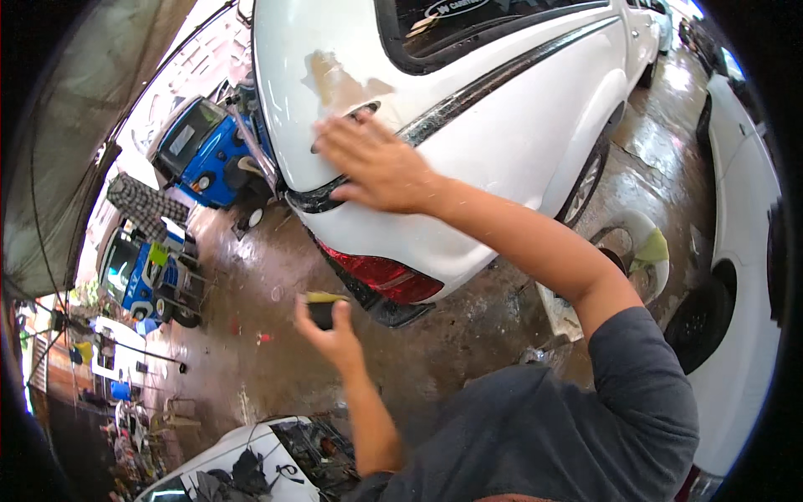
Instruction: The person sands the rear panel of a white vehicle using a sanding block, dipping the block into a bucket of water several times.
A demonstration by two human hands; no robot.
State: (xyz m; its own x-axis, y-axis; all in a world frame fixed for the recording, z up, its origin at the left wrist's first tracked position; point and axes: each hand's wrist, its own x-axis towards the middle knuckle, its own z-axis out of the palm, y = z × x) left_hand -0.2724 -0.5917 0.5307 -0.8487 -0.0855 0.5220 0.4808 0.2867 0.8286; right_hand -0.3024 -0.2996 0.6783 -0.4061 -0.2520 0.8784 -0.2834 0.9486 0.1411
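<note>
My right hand (372, 167) lies with its fingers stretched out on the rear corner of a white vehicle (493, 155), just over a dark recessed part (365, 109), partly hidden by the fingers, and beside a dark trim strip (458, 94). Above the hand is a beige patch (324, 77) in the white paint. Lower left, my left hand (326, 335) grips a black and yellow pad (320, 310), held away from the body, near the red tail light (376, 276).
Blue small vehicles (209, 155) stand at left on the wet floor (242, 335). Another white car (749, 234) is close on my right. A pale chair-like object (648, 226) sits by the rear wheel (585, 180). Behind me at the bottom is a car with dark items (251, 468) on it.
</note>
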